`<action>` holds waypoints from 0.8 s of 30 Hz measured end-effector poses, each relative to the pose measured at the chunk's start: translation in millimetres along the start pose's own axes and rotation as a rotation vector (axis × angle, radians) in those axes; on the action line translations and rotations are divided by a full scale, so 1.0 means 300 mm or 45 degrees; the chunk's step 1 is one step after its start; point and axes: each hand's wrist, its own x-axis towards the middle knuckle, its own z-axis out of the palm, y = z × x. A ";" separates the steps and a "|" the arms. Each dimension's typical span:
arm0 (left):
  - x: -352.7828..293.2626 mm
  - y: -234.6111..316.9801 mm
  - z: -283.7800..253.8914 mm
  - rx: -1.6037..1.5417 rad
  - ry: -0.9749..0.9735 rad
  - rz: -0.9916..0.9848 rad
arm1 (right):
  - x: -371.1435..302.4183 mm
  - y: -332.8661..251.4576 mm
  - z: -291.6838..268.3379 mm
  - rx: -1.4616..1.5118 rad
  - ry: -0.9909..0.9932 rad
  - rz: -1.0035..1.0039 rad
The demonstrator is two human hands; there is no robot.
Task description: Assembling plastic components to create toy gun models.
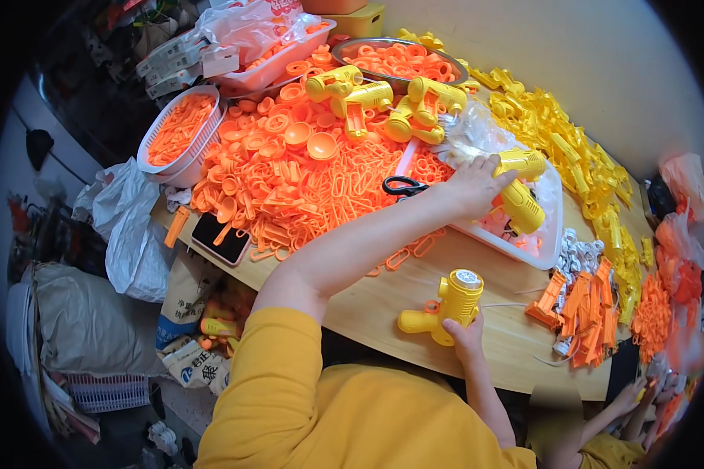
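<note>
The right hand (pixel 465 340) has its grip closed on a yellow toy gun (pixel 446 306) standing on the bench (pixel 383 293), lower centre of the frame. The left hand (pixel 471 186) reaches up right of centre, fingers spread over a second gun (pixel 520 205) in a white tray (pixel 546 250); whether it grips, I cannot tell. Orange parts (pixel 289 180) and scissors (pixel 403 186) lie just to its left.

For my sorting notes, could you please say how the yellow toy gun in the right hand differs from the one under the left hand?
The right hand's yellow plastic toy gun stands on the bare wooden table; the left hand's toy gun lies inside the white tray. Both are the same yellow.
</note>
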 end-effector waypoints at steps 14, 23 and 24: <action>-0.564 -0.692 -0.473 0.068 0.669 -0.816 | 0.001 0.019 -0.024 0.005 -0.020 0.037; -0.697 -0.996 -0.510 0.190 0.335 -1.170 | 0.007 0.021 -0.018 0.001 0.004 0.017; -0.686 -1.008 -0.505 0.126 0.174 -1.168 | 0.005 0.025 -0.020 0.006 0.012 0.015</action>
